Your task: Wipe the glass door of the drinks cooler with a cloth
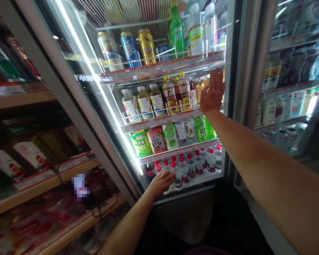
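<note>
My left arm extends forward and down, forearm bare, wrist straight. My left hand [162, 182] sits low, back of the hand up, fingers curled downward; what they close on, if anything, I cannot tell. My right arm reaches forward and up, nearly straight at the elbow. My right hand [212, 92] is raised, palm facing away, fingers extended together and upright.

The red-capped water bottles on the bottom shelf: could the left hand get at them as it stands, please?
Probably yes: the left hand already rests at the red-capped water bottles, the cooler stands open, and nothing lies between; the right hand is up higher.
</note>
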A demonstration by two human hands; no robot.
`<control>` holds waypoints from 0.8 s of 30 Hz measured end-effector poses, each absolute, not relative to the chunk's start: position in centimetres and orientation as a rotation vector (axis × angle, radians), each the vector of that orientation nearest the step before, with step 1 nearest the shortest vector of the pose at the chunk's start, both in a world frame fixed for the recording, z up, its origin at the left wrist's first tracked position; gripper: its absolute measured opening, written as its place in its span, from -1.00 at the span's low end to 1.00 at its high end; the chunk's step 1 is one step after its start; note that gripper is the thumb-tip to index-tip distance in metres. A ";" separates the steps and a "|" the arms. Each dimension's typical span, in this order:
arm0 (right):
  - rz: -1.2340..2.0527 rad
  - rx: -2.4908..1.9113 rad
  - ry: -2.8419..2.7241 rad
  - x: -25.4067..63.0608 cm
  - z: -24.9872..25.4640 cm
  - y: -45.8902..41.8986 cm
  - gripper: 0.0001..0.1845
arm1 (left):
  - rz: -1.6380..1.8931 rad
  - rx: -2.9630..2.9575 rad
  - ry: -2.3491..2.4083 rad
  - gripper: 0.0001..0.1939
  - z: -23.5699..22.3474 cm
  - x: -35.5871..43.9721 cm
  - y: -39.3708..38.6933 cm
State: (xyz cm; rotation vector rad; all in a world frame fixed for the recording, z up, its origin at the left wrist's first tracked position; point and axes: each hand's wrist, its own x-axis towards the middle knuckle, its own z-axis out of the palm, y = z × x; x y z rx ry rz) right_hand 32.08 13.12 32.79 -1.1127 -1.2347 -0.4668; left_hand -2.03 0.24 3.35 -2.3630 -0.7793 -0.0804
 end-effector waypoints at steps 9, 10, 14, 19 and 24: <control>-0.444 -1.088 -1.235 32.2 32.7 13.5 -0.27 | 0.051 -2.414 -0.729 -0.50 5.9 0.6 1.9; -0.461 -1.081 -1.229 32.3 32.7 13.6 -0.27 | 0.036 -2.397 -0.700 -0.54 6.5 0.9 2.0; -0.488 -1.107 -1.237 32.4 32.8 14.1 -0.25 | -0.043 -2.317 -0.607 -0.63 9.7 2.4 2.2; -0.506 -1.112 -1.234 32.5 32.9 14.0 -0.25 | -0.125 -2.248 -0.544 -0.65 14.3 3.5 2.7; -0.506 -1.132 -1.244 32.4 32.9 13.6 -0.26 | -0.197 -2.137 -0.527 -0.65 19.6 4.2 2.9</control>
